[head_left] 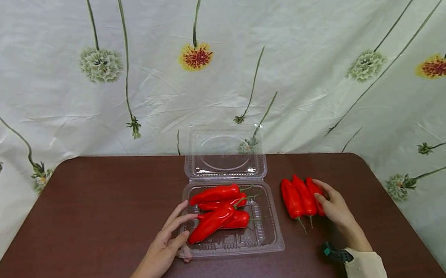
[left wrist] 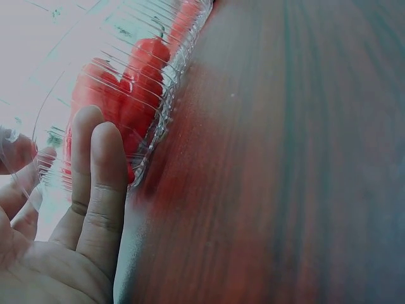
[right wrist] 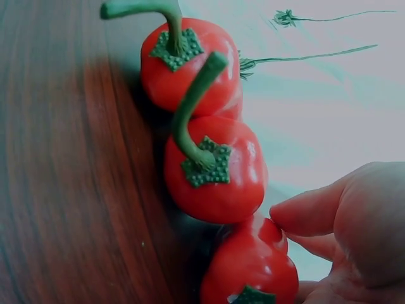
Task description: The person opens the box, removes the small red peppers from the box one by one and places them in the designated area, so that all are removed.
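Note:
A clear plastic clamshell box (head_left: pixel 275 239) stands with its lid (head_left: pixel 225 155) raised. Inside, several red peppers (head_left: pixel 212 223) with green stems lie across one another. My left hand (head_left: pixel 161 246) is at the box's left side, its index and middle fingers reaching over the rim; in the left wrist view two straight fingers (left wrist: pixel 107 177) stand against the clear wall. To the right of the box, three red peppers lie side by side, the left one (head_left: pixel 292 197) and the middle one (head_left: pixel 305 194) untouched. The right one (right wrist: pixel 250 263) is pinched by my right hand (head_left: pixel 335 206).
All of this stands on a dark brown wooden table (head_left: pixel 91 220). Behind it hangs a white cloth (head_left: pixel 158 86) printed with flowers, close to the table's back edge and the raised lid.

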A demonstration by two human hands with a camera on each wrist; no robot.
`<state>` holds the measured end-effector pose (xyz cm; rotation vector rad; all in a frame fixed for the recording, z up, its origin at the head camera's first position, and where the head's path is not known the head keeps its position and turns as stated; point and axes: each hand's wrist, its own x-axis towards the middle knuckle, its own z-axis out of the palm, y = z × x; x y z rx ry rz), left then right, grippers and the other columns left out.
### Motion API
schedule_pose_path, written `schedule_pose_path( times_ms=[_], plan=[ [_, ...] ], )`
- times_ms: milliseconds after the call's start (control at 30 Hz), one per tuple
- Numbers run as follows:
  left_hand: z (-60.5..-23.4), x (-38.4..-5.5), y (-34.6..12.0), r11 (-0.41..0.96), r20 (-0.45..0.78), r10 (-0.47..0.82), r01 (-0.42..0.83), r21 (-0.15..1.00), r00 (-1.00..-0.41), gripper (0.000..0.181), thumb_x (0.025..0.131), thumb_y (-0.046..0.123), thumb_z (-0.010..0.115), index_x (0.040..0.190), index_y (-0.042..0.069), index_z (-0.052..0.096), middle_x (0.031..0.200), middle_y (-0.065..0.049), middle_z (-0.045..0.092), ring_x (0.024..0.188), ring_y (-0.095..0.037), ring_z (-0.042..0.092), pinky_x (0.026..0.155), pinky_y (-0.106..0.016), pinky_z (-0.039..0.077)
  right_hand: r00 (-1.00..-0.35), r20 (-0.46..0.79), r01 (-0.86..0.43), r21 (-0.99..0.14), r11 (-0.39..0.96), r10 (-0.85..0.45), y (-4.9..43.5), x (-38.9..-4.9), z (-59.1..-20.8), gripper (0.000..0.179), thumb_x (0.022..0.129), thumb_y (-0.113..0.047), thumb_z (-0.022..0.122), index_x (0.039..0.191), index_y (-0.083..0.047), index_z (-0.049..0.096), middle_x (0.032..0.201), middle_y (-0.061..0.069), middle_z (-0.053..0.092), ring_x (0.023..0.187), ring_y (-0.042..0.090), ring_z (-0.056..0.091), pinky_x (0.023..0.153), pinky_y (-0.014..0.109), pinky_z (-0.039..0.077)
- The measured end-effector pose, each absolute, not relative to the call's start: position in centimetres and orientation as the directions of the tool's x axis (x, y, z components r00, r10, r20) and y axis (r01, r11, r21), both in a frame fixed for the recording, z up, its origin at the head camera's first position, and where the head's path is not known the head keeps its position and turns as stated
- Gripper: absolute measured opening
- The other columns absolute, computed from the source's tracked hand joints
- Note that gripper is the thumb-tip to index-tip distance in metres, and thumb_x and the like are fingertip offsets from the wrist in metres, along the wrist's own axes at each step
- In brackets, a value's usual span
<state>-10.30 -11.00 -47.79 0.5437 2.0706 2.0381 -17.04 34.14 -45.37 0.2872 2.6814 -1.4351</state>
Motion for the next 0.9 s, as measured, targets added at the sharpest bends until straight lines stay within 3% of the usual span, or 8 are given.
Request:
schedule_pose_path(
  times_ms=[200, 433, 633, 733, 833, 900],
  plan=[
    [-47.7, -10.2, -11.0, -0.004, 0.12, 0.379, 0.128, 0.992, -0.918, 0.037, 0.104, 0.003, 0.049, 0.14, -0.001, 0.05, 0.166, -0.011, 0.011, 0.059, -0.025, 0.064, 0.06, -0.031, 0.059, -0.979, -0.157, 0.202, -0.814, 0.545, 0.128, 34.4, -17.0, -45.3, 0.048, 0.105, -0.009, 0.047, 0.152, -0.006, 0.039, 0.142, 0.023, 0.048, 0.098, 0.023, 0.055, 0.07, 0.024, 0.05],
    [-47.8, -10.3, -11.0, 0.014, 0.097, 0.377, 0.11, 0.994, -0.921, 0.037, 0.104, 0.003, 0.049, 0.141, 0.001, 0.051, 0.166, -0.008, 0.012, 0.059, -0.025, 0.065, 0.06, -0.031, 0.059, -0.982, -0.143, 0.188, -0.807, 0.559, 0.124, 34.6, -16.8, -44.9, 0.048, 0.105, -0.009, 0.048, 0.152, -0.005, 0.039, 0.149, 0.022, 0.045, 0.113, 0.028, 0.053, 0.077, 0.02, 0.048],
    [-48.0, -10.3, -10.9, 0.023, 0.098, 0.379, 0.115, 0.993, -0.92, 0.038, 0.104, 0.004, 0.049, 0.142, 0.002, 0.05, 0.166, -0.007, 0.011, 0.059, -0.025, 0.065, 0.061, -0.031, 0.059, -0.987, -0.075, 0.143, -0.806, 0.575, 0.14, 34.6, -16.8, -44.3, 0.045, 0.104, -0.006, 0.048, 0.148, -0.004, 0.045, 0.124, 0.027, 0.058, 0.09, 0.016, 0.056, 0.07, 0.021, 0.047],
    [-48.1, -10.3, -11.0, 0.022, 0.101, 0.381, 0.118, 0.993, -0.919, 0.038, 0.104, 0.004, 0.049, 0.142, 0.003, 0.05, 0.167, -0.007, 0.011, 0.059, -0.025, 0.065, 0.061, -0.031, 0.059, -0.991, -0.035, 0.107, -0.801, 0.589, 0.133, 34.4, -16.7, -43.8, 0.044, 0.104, -0.005, 0.048, 0.148, -0.004, 0.045, 0.12, 0.027, 0.059, 0.087, 0.02, 0.056, 0.068, 0.022, 0.047],
    [-48.1, -10.4, -11.0, 0.02, 0.104, 0.383, 0.121, 0.992, -0.918, 0.038, 0.104, 0.004, 0.049, 0.142, 0.002, 0.05, 0.166, -0.008, 0.011, 0.059, -0.025, 0.065, 0.06, -0.032, 0.059, -0.994, -0.015, 0.079, -0.798, 0.598, 0.111, 34.1, -16.5, -43.2, 0.045, 0.104, -0.006, 0.048, 0.149, -0.004, 0.044, 0.137, 0.025, 0.053, 0.105, 0.028, 0.058, 0.078, 0.023, 0.049],
    [-48.1, -10.4, -11.0, 0.02, 0.106, 0.383, 0.123, 0.992, -0.918, 0.038, 0.104, 0.004, 0.049, 0.142, 0.002, 0.05, 0.166, -0.008, 0.011, 0.059, -0.025, 0.065, 0.06, -0.032, 0.059, -0.995, -0.009, 0.064, -0.805, 0.59, 0.095, 33.8, -16.4, -42.9, 0.045, 0.104, -0.006, 0.048, 0.149, -0.004, 0.043, 0.15, 0.023, 0.044, 0.122, 0.035, 0.053, 0.093, 0.031, 0.049]
  ],
)
